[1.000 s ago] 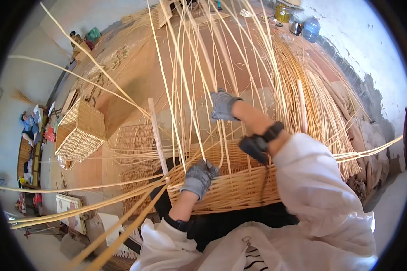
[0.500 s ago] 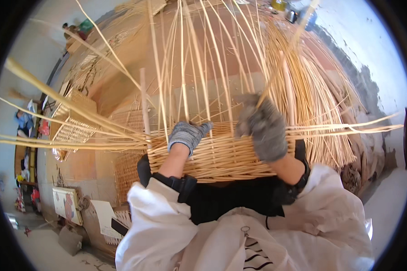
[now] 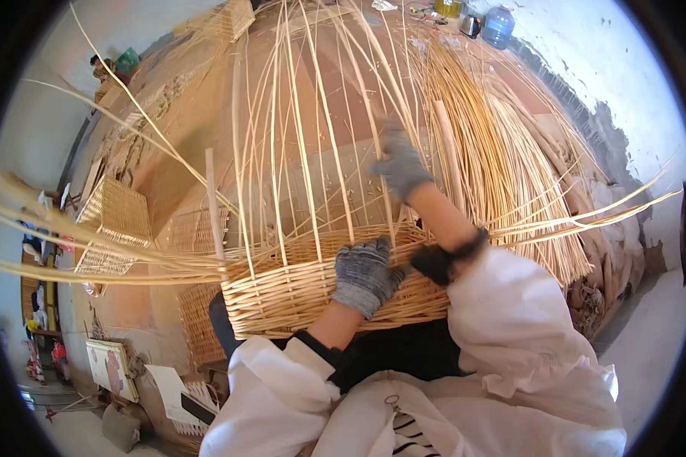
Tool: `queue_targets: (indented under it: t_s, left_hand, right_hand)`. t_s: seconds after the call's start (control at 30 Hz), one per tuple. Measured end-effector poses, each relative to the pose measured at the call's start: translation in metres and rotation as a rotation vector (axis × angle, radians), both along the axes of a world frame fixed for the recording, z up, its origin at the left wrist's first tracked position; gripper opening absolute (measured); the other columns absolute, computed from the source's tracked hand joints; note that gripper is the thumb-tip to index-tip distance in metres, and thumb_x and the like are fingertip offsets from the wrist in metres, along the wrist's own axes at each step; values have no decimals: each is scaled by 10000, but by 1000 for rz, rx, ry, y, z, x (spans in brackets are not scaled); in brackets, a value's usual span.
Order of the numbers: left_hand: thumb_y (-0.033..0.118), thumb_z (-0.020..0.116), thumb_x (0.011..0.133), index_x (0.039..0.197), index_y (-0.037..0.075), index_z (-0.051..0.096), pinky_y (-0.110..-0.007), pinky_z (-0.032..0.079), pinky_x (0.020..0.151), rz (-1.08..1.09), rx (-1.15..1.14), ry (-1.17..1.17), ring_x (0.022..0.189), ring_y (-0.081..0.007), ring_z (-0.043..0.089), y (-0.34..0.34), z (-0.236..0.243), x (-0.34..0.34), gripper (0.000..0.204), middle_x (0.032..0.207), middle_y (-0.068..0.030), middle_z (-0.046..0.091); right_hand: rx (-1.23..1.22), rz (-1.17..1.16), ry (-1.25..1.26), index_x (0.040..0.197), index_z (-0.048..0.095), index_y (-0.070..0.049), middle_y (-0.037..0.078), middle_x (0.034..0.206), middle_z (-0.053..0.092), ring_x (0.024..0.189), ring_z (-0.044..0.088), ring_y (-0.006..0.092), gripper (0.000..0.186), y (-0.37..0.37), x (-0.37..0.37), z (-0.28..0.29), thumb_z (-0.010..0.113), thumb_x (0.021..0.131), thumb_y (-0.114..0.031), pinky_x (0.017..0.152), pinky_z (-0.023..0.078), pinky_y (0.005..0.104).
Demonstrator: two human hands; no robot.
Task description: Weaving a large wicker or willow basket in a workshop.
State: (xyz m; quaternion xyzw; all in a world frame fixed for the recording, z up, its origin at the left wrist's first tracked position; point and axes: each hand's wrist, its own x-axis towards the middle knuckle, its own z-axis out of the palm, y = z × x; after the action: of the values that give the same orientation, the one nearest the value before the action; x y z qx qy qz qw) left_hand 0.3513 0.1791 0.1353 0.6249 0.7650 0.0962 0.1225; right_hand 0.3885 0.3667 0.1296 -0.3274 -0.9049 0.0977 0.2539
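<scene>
A finished square wicker basket (image 3: 114, 225) sits on the floor at the left of the frame, with a flat woven panel (image 3: 198, 301) lying just right of it, lower down. A great heap of loose willow rods (image 3: 511, 175) fans out across the right half, reaching toward the pale wall. At the top right, a blue water jug (image 3: 499, 27) stands near a yellow container (image 3: 447, 7) and a dark kettle (image 3: 471, 25). At the lower left, a picture board (image 3: 113, 367) leans by a sheet of white paper (image 3: 169, 387). Far up at the upper left, a green object (image 3: 128, 59) rests beside the wall; it is too small to make out.
</scene>
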Motion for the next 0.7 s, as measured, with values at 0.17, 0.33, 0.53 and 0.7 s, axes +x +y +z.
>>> queue_targets:
  t_s: [0.17,0.33,0.53,0.7]
  left_hand:
    - [427,540,734,998,31,547,-414,387,780,-32,72,60,858,-305,546,2,-6,9,476,938,-154,588]
    - [369,579,723,1076,49,488,-389,389,827,-30,-75,347,934,-291,519,43,20,40,485,1062,-160,515]
    - [538,601,634,1286,95,284,-405,394,784,-117,-32,7,914,-310,511,57,9,72,849,966,-172,524]
    - [620,563,605,1224,145,389,-428,344,826,52,23,46,893,-293,507,71,-2,86,799,889,-142,544]
  right_hand:
    - [-1241,-80,1350,1054,468,-12,48,727,525,579,505,112,231,-91,125,57,445,839,-94,561,461,230]
    - [-904,-57,1030,1007,495,-24,54,745,537,544,521,134,188,-59,143,73,486,822,-58,544,462,225]
    - [-731,95,333,1077,437,12,126,1000,520,916,516,195,419,20,144,54,598,691,6,795,450,296]
    - [-120,133,-131,1145,389,2,113,881,507,775,518,181,435,68,106,40,548,741,-21,752,471,317]
